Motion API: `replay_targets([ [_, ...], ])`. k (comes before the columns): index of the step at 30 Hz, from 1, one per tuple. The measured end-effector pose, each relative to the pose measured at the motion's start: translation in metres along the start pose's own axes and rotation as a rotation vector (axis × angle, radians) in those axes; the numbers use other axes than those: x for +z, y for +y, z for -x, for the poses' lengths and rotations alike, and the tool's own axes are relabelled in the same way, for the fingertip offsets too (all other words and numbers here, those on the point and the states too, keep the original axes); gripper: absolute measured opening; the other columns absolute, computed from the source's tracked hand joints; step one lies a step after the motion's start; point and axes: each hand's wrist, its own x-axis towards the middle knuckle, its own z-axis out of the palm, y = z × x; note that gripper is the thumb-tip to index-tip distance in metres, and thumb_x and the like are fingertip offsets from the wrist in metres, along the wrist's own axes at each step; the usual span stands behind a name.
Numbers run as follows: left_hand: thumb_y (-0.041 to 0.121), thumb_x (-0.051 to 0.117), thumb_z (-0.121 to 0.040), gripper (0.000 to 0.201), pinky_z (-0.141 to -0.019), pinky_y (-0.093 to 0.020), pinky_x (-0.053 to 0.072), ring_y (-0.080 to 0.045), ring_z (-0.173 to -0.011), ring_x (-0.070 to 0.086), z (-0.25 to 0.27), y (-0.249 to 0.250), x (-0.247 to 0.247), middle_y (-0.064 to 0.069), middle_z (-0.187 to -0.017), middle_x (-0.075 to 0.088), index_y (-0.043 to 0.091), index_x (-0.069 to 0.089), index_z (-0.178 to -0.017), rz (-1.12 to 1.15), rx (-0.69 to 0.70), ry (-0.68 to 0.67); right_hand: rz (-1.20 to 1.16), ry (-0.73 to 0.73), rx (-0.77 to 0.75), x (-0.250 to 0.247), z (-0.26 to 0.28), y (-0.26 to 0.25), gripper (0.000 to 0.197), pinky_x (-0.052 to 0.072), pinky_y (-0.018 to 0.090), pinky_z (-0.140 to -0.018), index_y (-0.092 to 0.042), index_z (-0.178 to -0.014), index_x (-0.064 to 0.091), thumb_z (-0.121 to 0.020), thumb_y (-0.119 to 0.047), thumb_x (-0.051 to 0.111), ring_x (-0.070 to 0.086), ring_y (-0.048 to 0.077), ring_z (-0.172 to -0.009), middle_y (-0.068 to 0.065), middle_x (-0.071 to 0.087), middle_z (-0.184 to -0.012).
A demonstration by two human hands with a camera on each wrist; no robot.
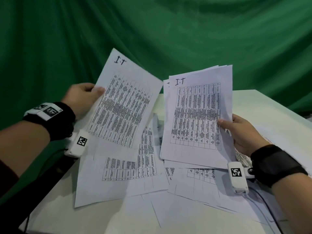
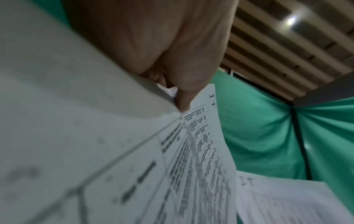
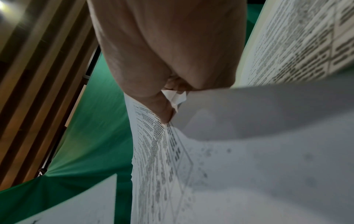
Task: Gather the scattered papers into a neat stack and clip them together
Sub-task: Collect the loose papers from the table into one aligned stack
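My left hand (image 1: 87, 97) pinches the left edge of a single printed sheet (image 1: 125, 102), marked "I.T" at its top, and holds it tilted above the table. In the left wrist view the thumb (image 2: 184, 100) presses on that sheet (image 2: 201, 144). My right hand (image 1: 236, 130) grips the right edge of a bundle of several printed sheets (image 1: 197, 115), held upright and slightly fanned. The right wrist view shows the thumb (image 3: 162, 112) on the bundle (image 3: 153, 151). More printed sheets (image 1: 121, 171) lie scattered and overlapping on the white table (image 1: 263, 105). No clip is in view.
A green cloth backdrop (image 1: 152, 31) hangs behind the table. The table's left edge (image 1: 50, 191) runs diagonally near my left arm. A dark cable (image 1: 268, 205) trails over the papers at the lower right.
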Motion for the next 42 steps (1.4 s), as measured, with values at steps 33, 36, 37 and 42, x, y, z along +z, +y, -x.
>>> replay_targets([
  [33, 0.038, 0.066, -0.095, 0.019, -0.085, -0.058, 0.064, -0.046, -0.101, 0.074, -0.001, 0.074, 0.091, -0.018, -0.110, 0.078, 0.020, 0.070, -0.101, 0.435, -0.102, -0.239, -0.084, -0.065, 0.034, 0.009, 0.003, -0.003, 0.030, 0.049, 0.064, -0.110, -0.005, -0.132, 0.065, -0.103, -0.011, 0.065, 0.070, 0.040, -0.110, 0.028, 0.070, -0.131],
  [36, 0.023, 0.055, -0.103, 0.017, -0.052, -0.019, 0.047, -0.021, -0.064, 0.055, 0.018, 0.065, 0.134, -0.010, -0.097, 0.066, 0.009, 0.066, -0.104, 0.330, -0.117, -0.218, -0.083, -0.105, 0.035, 0.010, 0.007, -0.005, 0.030, 0.057, 0.058, -0.101, -0.005, -0.134, 0.064, -0.104, -0.007, 0.061, 0.071, 0.044, -0.117, 0.022, 0.074, -0.128],
  [37, 0.019, 0.052, -0.105, 0.015, -0.050, -0.019, 0.039, -0.016, -0.062, 0.047, 0.025, 0.061, 0.148, -0.007, -0.093, 0.063, 0.012, 0.065, -0.103, 0.320, -0.127, -0.216, -0.075, -0.105, 0.033, 0.010, 0.009, -0.006, 0.029, 0.061, 0.054, -0.096, -0.006, -0.133, 0.064, -0.105, -0.006, 0.060, 0.072, 0.044, -0.114, 0.021, 0.075, -0.126],
  [42, 0.013, 0.049, -0.103, 0.014, -0.061, -0.026, 0.039, -0.017, -0.074, 0.048, 0.033, 0.051, 0.188, -0.003, -0.096, 0.060, 0.010, 0.061, -0.111, 0.381, -0.245, -0.200, -0.045, -0.161, 0.024, 0.010, 0.011, -0.007, 0.027, 0.059, 0.056, -0.099, -0.007, -0.133, 0.064, -0.107, -0.013, 0.058, 0.076, 0.039, -0.110, 0.016, 0.079, -0.118],
])
